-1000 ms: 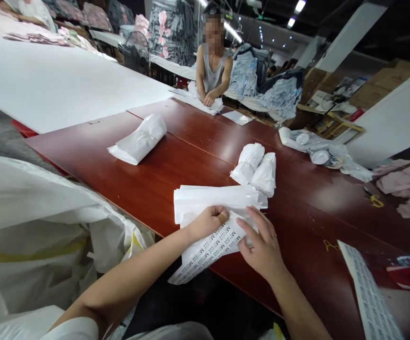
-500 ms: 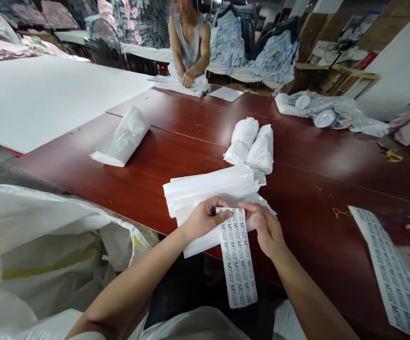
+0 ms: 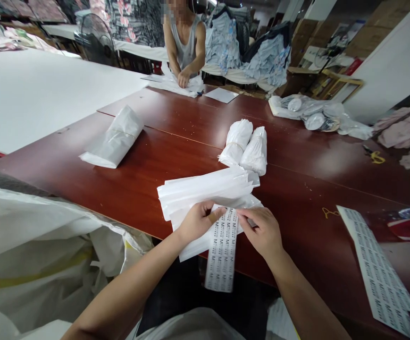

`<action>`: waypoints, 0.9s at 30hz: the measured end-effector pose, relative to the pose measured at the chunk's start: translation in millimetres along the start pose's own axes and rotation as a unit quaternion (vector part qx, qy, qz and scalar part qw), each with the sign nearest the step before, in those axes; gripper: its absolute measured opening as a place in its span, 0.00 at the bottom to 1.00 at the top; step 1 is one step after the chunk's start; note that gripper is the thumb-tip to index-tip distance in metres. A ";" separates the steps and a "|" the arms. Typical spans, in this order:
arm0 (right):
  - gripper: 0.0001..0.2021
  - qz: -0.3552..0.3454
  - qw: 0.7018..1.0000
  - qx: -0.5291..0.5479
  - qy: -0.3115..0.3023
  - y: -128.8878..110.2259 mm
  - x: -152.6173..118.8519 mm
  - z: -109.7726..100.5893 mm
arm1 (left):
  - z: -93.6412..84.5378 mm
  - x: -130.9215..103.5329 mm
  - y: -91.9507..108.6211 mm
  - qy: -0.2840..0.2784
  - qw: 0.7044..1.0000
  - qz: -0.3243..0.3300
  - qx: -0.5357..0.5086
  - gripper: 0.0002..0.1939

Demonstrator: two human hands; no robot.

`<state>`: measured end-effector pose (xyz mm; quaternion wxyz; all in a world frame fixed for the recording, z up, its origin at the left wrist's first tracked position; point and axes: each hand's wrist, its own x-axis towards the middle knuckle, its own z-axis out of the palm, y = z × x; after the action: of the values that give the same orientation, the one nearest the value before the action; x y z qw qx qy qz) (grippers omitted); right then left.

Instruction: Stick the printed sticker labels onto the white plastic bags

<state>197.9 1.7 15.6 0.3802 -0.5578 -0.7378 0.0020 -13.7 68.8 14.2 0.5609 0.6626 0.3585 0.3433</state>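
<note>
A white sticker sheet (image 3: 221, 255) printed with rows of black "M" labels hangs over the front edge of the table. My left hand (image 3: 198, 222) grips its top left part, thumb on the printed face. At the sheet's top right corner is my right hand (image 3: 261, 229), with thumb and index finger pinched together on it. Beneath and behind both hands lies a fanned stack of white plastic bags (image 3: 205, 186). Two banded white bundles (image 3: 238, 141) rest just beyond the stack.
On the dark red table (image 3: 176, 151) are a rolled clear bag bundle (image 3: 114, 137) at left, more label sheets (image 3: 374, 264) at right, yellow scissors (image 3: 376, 156) and a bagged pile (image 3: 314, 113). A person (image 3: 185, 47) works across the table. A white sack (image 3: 49, 245) stands at lower left.
The label sheet's lower end has swung left. My right hand has closed in on the sheet's top corner. The view has shifted slightly.
</note>
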 end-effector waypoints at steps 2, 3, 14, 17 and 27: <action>0.08 -0.028 0.999 -0.038 -0.017 -9.3 2.2 -8.2 | 0.4 0.8 -2.3 0.007 1.000 -0.007 0.023 0.23; 0.07 -0.031 0.999 -0.038 -0.015 -14.2 2.9 -14.2 | 0.5 1.1 -3.4 0.014 0.999 -0.006 0.032 0.24; 0.20 0.418 0.844 0.240 0.236 31.3 -14.3 -28.7 | -0.9 -7.9 2.8 -0.015 0.991 0.083 0.108 0.22; 0.17 0.416 0.871 0.194 0.174 29.8 -20.6 -13.0 | -1.1 -9.0 4.6 -0.017 0.987 0.090 0.129 0.22; 0.11 0.234 0.968 -0.086 0.034 9.2 -8.3 -21.6 | -1.5 -9.0 1.5 -0.027 0.985 0.088 0.144 0.23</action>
<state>218.4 -10.8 22.5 0.3444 -0.7457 -0.5703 0.0082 -19.4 61.7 15.4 0.4371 0.7744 0.3290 0.3179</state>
